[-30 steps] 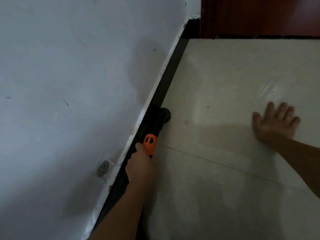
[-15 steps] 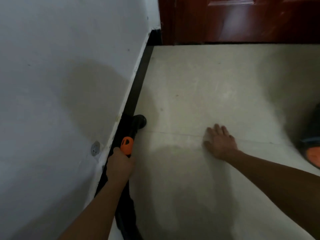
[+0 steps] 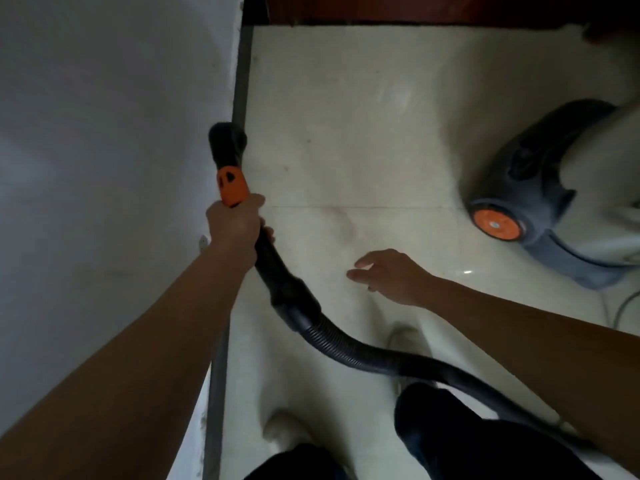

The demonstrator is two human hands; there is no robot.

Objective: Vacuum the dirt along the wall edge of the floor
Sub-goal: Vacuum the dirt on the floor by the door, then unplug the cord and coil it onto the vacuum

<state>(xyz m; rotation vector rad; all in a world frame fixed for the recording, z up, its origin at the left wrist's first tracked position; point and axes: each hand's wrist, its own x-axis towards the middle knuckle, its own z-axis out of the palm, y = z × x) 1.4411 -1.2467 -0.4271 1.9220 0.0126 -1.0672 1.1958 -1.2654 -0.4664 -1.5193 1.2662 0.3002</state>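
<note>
Along the foot of the white wall [image 3: 104,133], the fingers [image 3: 258,202] of a person's left hand [image 3: 235,226] are clamped round the black handle of a vacuum hose [image 3: 346,348], just below its orange collar [image 3: 232,185]. Beyond the collar, the black nozzle [image 3: 228,143] sits against the dark skirting [image 3: 242,64], pointing toward the red-brown door [image 3: 415,8] at the far end. Whether its mouth touches the floor [image 3: 346,116] cannot be told through the blur. The right hand [image 3: 391,275] holds nothing — fingers loosely apart, low over the pale tile, clear of the hose.

The job looks roughly midway. A stretch of wall edge between nozzle and door appears yet to be covered, and a few dark specks [image 3: 286,168] show on the tile just beside the nozzle. How clean the edge beneath the left arm is cannot be judged.

The hose curves back past the person's knee and out of view at lower right. The grey vacuum cleaner [image 3: 540,192], with its orange wheel, stands well apart on the right. Its body is the only container in sight — nothing of its inside shows, so what it has gathered cannot be told.
</note>
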